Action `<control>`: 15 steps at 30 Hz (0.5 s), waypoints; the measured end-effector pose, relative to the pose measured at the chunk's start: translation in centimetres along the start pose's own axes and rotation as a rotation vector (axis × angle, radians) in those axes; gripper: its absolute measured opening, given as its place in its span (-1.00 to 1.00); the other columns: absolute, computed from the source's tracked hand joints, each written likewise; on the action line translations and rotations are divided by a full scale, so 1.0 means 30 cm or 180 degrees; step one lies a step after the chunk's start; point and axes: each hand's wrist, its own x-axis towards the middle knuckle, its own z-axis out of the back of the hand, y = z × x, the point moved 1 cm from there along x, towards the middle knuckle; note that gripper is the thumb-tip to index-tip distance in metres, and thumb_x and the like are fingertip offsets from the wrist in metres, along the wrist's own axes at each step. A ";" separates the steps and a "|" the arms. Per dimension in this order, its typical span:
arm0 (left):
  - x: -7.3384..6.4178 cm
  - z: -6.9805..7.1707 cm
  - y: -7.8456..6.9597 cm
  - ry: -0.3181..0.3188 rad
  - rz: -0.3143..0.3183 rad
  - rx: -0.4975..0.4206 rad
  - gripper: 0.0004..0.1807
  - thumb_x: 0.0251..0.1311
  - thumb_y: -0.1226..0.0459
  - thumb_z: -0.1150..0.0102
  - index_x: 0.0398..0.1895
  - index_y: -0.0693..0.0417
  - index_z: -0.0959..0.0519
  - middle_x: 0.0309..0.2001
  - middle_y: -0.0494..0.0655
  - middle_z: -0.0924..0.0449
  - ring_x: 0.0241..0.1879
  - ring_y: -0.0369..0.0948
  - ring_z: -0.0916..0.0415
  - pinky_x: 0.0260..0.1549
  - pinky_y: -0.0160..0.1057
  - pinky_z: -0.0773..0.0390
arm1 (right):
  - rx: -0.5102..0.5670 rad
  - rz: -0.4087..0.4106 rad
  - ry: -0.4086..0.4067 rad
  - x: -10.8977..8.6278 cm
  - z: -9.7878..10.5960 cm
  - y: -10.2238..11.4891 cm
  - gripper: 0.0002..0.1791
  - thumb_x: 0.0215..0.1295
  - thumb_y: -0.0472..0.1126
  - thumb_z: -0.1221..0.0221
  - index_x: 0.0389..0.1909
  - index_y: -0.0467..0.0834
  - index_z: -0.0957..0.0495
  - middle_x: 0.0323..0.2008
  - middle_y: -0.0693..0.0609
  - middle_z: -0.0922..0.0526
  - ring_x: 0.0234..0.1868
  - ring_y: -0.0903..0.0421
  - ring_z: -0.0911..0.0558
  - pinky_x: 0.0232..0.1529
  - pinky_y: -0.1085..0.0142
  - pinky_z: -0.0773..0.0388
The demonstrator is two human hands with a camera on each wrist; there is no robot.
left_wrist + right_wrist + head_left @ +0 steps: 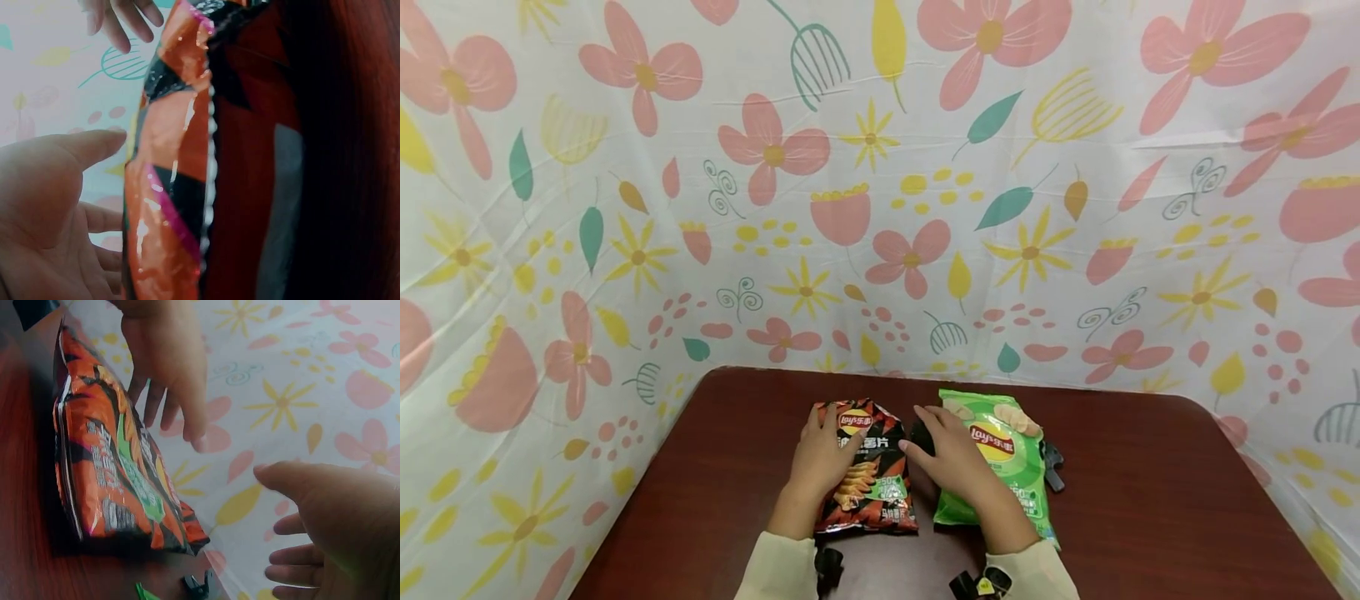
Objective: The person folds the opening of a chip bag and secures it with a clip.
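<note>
the red-and-black lay's chip bag [871,475] looks like thin plastic film, glossy and wrinkled, with bright glints along its crimped, serrated seam [210,156]. the green lay's chip bag [1017,471] has a similar shiny, puckered film. the tabletop [1150,492] looks like smooth, dark reddish-brown wood with a soft sheen. the floral backdrop [880,208] resembles thin, lightly creased cloth; the pale sleeves [778,571] look like matt fabric.

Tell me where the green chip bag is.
In the head view, the green bag lies on the table, right of the red and black bag, its top near the far edge.
</note>
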 end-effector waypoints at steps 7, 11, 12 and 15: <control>0.005 0.011 0.017 0.0051 0.0066 0.0039 -0.13 0.38 -0.12 -0.14 0.58 0.16 -0.15 0.54 0.43 -0.01 0.45 0.38 -0.15 0.22 0.36 -0.40 | 0.0125 0.0034 0.0210 0.005 -0.026 0.034 -0.31 0.46 0.08 -0.17 0.47 -0.19 -0.32 0.39 -0.24 -0.37 0.35 -0.25 -0.46 0.26 -0.18 -0.47; 0.007 0.011 0.025 0.0097 0.0126 0.0017 -0.15 0.39 -0.09 -0.15 0.55 0.21 -0.18 0.50 0.49 -0.06 0.42 0.41 -0.18 0.19 0.36 -0.43 | 0.0160 0.0072 0.0304 0.000 -0.041 0.047 -0.33 0.47 0.04 -0.17 0.46 -0.22 -0.34 0.37 -0.23 -0.39 0.30 -0.24 -0.51 0.22 -0.18 -0.50; 0.008 0.009 0.028 0.0110 0.0162 0.0006 -0.16 0.39 -0.08 -0.15 0.55 0.21 -0.19 0.50 0.49 -0.07 0.41 0.42 -0.19 0.19 0.37 -0.43 | 0.0178 0.0081 0.0323 -0.001 -0.044 0.050 -0.34 0.47 0.04 -0.17 0.45 -0.22 -0.35 0.37 -0.23 -0.39 0.29 -0.24 -0.52 0.21 -0.18 -0.51; 0.012 0.004 0.035 0.0117 0.0262 -0.0018 -0.18 0.38 -0.06 -0.16 0.53 0.24 -0.22 0.47 0.50 -0.12 0.38 0.44 -0.23 0.17 0.36 -0.43 | 0.0217 0.0075 0.0391 -0.004 -0.056 0.057 -0.34 0.47 0.03 -0.17 0.46 -0.21 -0.34 0.37 -0.23 -0.38 0.25 -0.23 -0.56 0.17 -0.17 -0.53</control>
